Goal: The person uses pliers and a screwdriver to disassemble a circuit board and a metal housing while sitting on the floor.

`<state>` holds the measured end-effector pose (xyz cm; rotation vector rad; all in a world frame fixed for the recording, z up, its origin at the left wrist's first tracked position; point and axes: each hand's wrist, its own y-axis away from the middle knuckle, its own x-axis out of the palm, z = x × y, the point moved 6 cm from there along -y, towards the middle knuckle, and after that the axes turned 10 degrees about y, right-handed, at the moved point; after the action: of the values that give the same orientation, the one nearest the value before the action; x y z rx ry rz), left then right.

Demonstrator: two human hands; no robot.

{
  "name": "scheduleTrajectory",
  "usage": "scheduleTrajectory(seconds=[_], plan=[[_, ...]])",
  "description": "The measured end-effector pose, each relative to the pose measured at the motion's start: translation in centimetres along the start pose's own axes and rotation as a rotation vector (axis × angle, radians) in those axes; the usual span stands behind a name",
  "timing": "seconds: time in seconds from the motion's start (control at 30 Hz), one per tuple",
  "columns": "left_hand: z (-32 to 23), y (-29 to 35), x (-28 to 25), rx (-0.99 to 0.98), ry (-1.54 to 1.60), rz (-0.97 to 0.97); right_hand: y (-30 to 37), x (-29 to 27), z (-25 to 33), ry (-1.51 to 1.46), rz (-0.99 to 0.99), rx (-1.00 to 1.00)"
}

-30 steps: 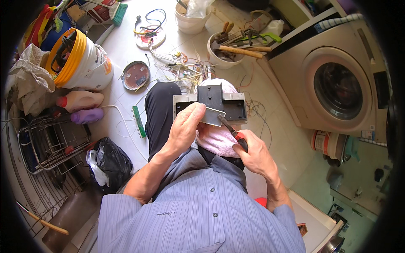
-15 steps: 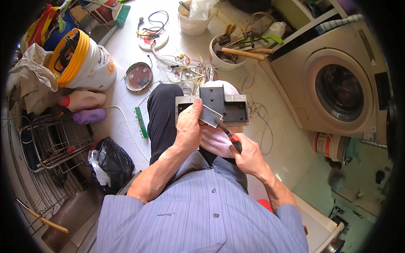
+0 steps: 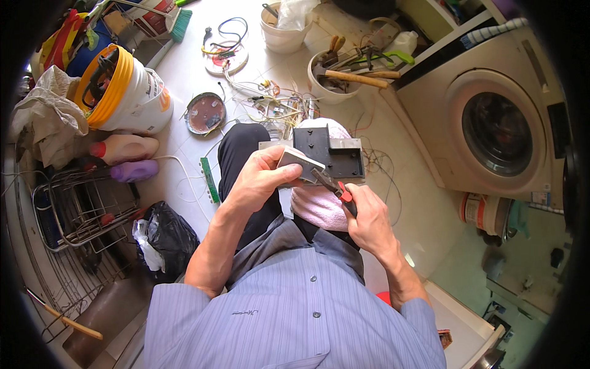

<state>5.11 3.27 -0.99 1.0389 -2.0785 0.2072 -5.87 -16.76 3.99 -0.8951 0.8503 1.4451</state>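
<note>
My left hand (image 3: 258, 181) pinches a small flat grey metal piece (image 3: 300, 160) with a ridged edge, thumb on its face. My right hand (image 3: 373, 224) is closed round pliers (image 3: 332, 183) with red and black handles. The jaws meet the metal piece's right end; whether they bite on it I cannot tell. Beneath the piece, a black plastic panel with a pale metal frame (image 3: 344, 161) lies across my lap, partly hidden by my left hand. A pink towel (image 3: 319, 212) covers my right knee below it.
Tangled wires and small parts (image 3: 279, 101) lie on the floor beyond my knees. A tool bucket (image 3: 335, 95) with hammers stands ahead, a washing machine (image 3: 442, 132) to the right. On the left are a yellow-rimmed bucket (image 3: 141, 101), a black bag (image 3: 172, 237) and a wire rack (image 3: 80, 227).
The metal piece has been turned so its ridged edge faces differently, and my left hand has rolled to a new grip. The pliers stay by its right end, now tilted more, with handles further apart.
</note>
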Motion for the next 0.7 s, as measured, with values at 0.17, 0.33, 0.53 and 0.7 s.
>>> scheduleTrajectory(seconds=[0.17, 0.33, 0.53, 0.7], plan=[[0.4, -0.5, 0.2, 0.049, 0.035, 0.013, -0.3, -1.1, -0.1, 0.159, -0.094, -0.089], [1.6, -0.7, 0.8, 0.063, 0.163, -0.010, -0.5, -1.9, -0.8, 0.261, -0.152, -0.092], [1.2, -0.5, 1.0, 0.034, 0.132, -0.065, -0.4, -2.5, -2.2, 0.293, -0.227, -0.109], [0.6, -0.4, 1.3, -0.010, -0.073, -0.120, -1.1, -3.6, -1.9, 0.305, -0.159, -0.123]])
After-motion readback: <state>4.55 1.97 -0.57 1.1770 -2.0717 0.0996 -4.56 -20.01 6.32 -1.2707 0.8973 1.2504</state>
